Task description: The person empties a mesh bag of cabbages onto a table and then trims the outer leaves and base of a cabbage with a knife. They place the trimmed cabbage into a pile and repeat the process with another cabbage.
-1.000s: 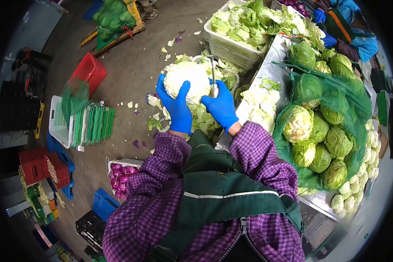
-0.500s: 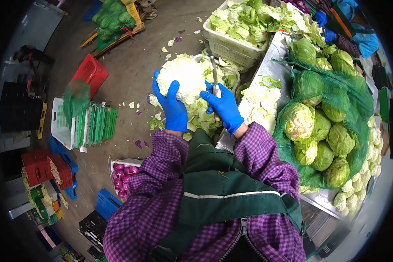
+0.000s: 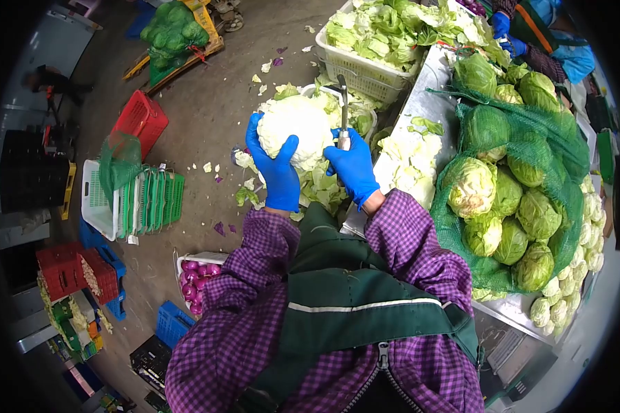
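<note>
A pale, trimmed cabbage (image 3: 295, 131), bright and washed out by the light, rests in my gloved left hand (image 3: 277, 162). My fingers and thumb curve around its left and lower sides. Wrapped round the handle of a knife (image 3: 344, 113) is my gloved right hand (image 3: 353, 167), just right of the cabbage. The knife's narrow blade points away from me and has a bent tip; it stands apart from the cabbage. Below both hands, a tub (image 3: 373, 127) full of loose cabbage leaves is partly hidden.
A white crate (image 3: 372, 69) heaped with leaves stands ahead. To the right, a metal table (image 3: 430, 89) carries cabbages in a green net (image 3: 448, 227) and trimmed heads (image 3: 554, 310). Another person's gloved hands (image 3: 506, 38) show top right. Red onions (image 3: 198, 279) and crates (image 3: 148, 199) stand left.
The cabbage has shifted slightly right and down with my left hand. The knife has turned a little, its tip now more upright and showing a hook. Both hands keep their hold.
</note>
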Available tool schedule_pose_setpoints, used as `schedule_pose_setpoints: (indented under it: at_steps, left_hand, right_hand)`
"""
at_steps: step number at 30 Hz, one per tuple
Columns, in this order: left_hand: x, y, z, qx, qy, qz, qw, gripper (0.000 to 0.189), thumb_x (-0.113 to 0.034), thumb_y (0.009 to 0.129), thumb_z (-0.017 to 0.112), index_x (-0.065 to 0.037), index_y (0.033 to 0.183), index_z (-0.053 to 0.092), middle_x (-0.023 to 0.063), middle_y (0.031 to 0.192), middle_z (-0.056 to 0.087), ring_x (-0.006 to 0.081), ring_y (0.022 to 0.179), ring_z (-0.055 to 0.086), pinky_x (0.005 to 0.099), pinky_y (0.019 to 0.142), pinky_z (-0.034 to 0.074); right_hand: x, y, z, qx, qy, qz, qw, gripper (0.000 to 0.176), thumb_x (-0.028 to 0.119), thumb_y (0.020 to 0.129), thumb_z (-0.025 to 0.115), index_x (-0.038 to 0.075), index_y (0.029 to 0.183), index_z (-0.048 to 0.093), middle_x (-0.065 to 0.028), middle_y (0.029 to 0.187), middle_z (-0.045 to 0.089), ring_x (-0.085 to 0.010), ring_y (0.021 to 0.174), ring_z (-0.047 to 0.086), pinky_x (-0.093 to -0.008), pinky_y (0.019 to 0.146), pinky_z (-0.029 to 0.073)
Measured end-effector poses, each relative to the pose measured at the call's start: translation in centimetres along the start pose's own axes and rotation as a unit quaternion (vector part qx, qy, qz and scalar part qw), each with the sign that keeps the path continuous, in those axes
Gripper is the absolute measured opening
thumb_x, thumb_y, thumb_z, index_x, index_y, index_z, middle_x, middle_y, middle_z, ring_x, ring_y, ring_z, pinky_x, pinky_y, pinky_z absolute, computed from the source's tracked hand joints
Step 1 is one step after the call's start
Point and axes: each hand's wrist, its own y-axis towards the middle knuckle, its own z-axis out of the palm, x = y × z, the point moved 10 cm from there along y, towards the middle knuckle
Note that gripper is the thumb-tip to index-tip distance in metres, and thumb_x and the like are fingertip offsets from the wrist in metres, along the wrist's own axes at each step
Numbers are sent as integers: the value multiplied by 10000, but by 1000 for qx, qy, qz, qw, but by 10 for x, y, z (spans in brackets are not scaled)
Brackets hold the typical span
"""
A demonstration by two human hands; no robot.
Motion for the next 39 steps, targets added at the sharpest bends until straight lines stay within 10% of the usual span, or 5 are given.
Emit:
schedule_pose_setpoints:
  at_steps: [12,18,26,29,39]
  left_hand:
    - [34,6,3,22,-347,-256,902,619,-491,863,452,-103,1344,402,117,1355,445,301,1234,440,483,1026,371]
    - [40,0,1,26,-397,-286,872,597,-462,859,519,-99,1321,413,128,1349,439,284,1220,451,487,992,412]
    - [-8,1,16,105,47,-69,991,463,-123,863,581,-57,1280,392,145,1258,486,232,1115,534,380,930,487]
    - [25,0,12,72,-225,-195,952,490,-331,897,504,-63,1294,400,145,1294,471,254,1172,493,414,969,443]
    - [54,-2,14,-15,-329,-277,902,654,-578,863,389,-138,1346,417,129,1353,433,319,1233,430,485,1032,357]
  right_hand:
    - [-36,18,-27,-52,54,-2,997,310,61,743,577,7,1035,487,-60,667,517,-154,451,517,-274,404,399]
    - [2,2,-7,44,-25,-42,998,606,193,744,762,47,1267,494,-70,1223,558,-139,824,606,-274,623,519]
    - [67,-15,7,17,-124,-296,947,521,144,742,757,1,1198,550,-97,1084,639,-157,944,609,-278,814,493]
    - [1,-9,-16,-50,73,-43,995,404,218,807,708,-9,1113,572,-82,923,626,-99,658,562,-241,437,433]
    - [-43,-23,35,87,252,160,950,164,190,865,639,60,909,549,9,669,522,-59,489,438,-226,480,416]
